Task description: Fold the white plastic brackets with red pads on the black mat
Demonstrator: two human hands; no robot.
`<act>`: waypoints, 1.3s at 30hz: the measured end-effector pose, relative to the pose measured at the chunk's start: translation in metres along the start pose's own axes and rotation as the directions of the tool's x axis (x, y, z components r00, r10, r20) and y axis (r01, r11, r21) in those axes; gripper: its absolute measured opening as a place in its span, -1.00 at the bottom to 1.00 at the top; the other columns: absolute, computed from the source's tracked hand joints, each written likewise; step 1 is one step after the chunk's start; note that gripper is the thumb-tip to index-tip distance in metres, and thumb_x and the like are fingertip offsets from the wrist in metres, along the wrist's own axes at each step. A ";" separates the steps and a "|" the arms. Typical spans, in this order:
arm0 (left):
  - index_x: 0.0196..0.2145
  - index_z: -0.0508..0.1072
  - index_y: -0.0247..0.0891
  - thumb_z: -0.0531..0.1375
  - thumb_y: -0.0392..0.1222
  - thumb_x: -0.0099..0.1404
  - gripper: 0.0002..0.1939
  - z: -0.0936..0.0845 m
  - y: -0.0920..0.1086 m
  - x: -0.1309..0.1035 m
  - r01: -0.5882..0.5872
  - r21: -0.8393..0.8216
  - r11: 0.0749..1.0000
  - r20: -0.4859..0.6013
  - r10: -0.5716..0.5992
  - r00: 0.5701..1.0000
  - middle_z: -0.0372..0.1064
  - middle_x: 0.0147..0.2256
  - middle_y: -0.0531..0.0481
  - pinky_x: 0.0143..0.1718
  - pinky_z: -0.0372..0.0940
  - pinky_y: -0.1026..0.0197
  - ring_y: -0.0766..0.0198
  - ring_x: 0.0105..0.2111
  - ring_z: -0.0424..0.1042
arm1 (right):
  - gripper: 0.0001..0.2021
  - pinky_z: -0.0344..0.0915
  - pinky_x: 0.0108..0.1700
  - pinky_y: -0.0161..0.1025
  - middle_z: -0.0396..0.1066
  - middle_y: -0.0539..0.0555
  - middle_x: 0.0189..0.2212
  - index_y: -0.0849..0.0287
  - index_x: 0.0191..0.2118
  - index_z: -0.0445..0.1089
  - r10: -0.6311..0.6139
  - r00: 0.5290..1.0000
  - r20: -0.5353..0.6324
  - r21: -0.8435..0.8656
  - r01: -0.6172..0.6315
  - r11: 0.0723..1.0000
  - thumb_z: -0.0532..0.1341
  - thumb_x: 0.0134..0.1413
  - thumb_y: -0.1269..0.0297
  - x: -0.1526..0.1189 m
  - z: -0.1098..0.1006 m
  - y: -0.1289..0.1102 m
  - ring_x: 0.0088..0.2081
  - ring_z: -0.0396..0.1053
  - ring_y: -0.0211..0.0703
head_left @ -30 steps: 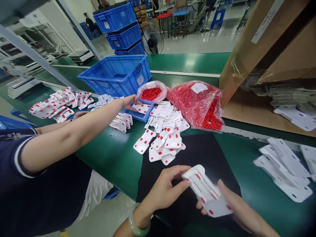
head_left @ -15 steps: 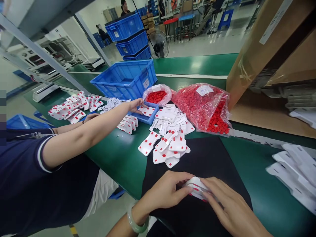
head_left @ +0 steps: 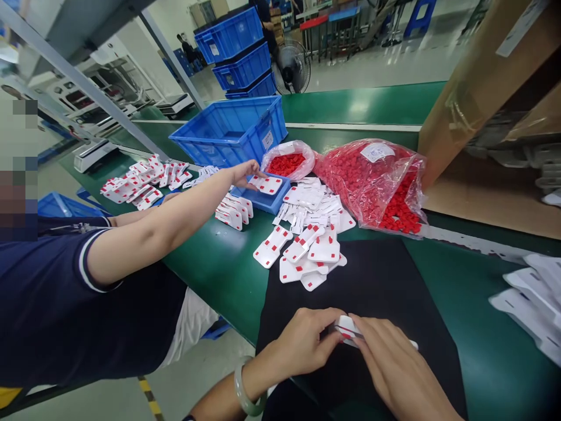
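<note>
A white plastic part with red inserts (head_left: 347, 325) is gripped between my two hands over a black mat (head_left: 381, 280). My left hand (head_left: 307, 342), a pale green bangle on its wrist, pinches the part's left end between thumb and fingers. Over the right end lies my right hand (head_left: 390, 356), its fingers closed on the part and hiding much of it. Just beyond, a pile of white parts with red inserts (head_left: 310, 257) rests partly on the mat. Behind that pile lie plain white pieces (head_left: 309, 202).
At left a co-worker's hand (head_left: 248, 174) holds a white part (head_left: 266, 185) over a small blue tray (head_left: 276, 204). Bags of red pieces (head_left: 368, 178), a large blue crate (head_left: 228, 131) and a cardboard box (head_left: 468, 88) stand behind. White parts (head_left: 532, 304) lie at right.
The part in my hands has tilted flatter, and my right hand covers more of it. The co-worker's hand has raised a white part from the blue tray. The whole view has shifted slightly.
</note>
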State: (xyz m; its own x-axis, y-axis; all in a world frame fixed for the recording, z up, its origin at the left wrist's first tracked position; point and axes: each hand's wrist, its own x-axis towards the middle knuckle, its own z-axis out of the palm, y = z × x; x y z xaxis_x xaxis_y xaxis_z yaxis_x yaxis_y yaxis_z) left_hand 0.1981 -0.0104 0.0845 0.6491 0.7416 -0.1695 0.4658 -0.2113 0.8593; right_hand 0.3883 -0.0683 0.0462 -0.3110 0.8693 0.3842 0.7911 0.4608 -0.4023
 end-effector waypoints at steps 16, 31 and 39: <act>-0.05 0.46 -0.25 0.11 -0.31 0.30 -0.72 0.026 -0.021 -0.007 0.033 -0.240 0.970 -0.139 -0.068 0.988 0.48 -0.23 -0.02 -0.19 0.30 0.30 0.26 -0.27 0.45 | -0.69 0.27 -0.25 -0.20 0.39 0.08 -0.22 0.18 0.12 0.17 -0.013 0.984 0.179 0.074 0.000 0.997 0.03 0.32 0.28 0.005 0.001 0.005 -0.27 0.33 -0.17; -0.05 0.44 -0.27 0.12 -0.32 0.31 -0.74 0.035 -0.025 -0.013 -0.030 -0.347 0.937 -0.167 -0.031 0.985 0.48 -0.17 -0.03 -0.07 0.32 0.25 0.24 -0.16 0.47 | -0.68 0.29 -0.16 -0.11 0.43 0.08 -0.17 0.12 0.09 0.28 0.039 0.962 0.270 0.028 -0.048 0.998 0.09 0.28 0.19 0.002 -0.001 0.002 -0.18 0.36 -0.10; 0.02 0.34 -0.27 0.20 -0.23 0.25 -0.63 0.016 -0.019 -0.013 -0.041 -0.057 0.998 -0.155 0.032 0.987 0.40 -0.09 -0.09 0.01 0.30 0.16 0.19 -0.10 0.41 | -0.62 0.40 -0.16 -0.23 0.42 0.06 -0.06 0.03 0.16 0.21 0.126 0.982 0.141 -0.013 -0.126 0.992 0.07 0.27 0.11 -0.028 -0.033 0.036 -0.11 0.43 -0.13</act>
State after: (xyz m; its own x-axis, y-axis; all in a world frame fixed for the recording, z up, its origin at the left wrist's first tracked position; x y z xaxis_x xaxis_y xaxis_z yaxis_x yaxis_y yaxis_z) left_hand 0.1909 -0.0265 0.0626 0.5623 0.8243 -0.0654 0.4040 -0.2049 0.8915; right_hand 0.4429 -0.0825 0.0487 -0.2797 0.9370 0.2093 0.8306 0.3455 -0.4368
